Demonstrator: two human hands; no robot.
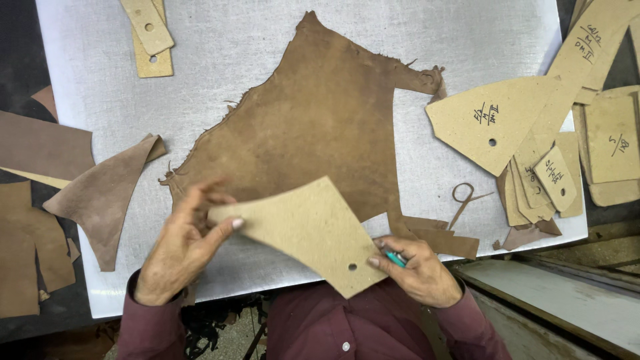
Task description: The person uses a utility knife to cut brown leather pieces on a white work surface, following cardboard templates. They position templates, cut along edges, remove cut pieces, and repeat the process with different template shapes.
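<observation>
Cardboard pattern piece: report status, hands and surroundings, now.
Left hand pinches cardboard pattern at its left corner. Right hand grips the corner near the hole, teal tool in fingers. Pattern over brown leather hide. Scraps alongside.

A tan cardboard pattern piece (310, 230), kite-shaped with curved edges and one small punched hole near its lower corner, is held tilted above the near edge of a ragged brown leather hide (320, 127) lying flat on the tabletop (233, 40).
</observation>
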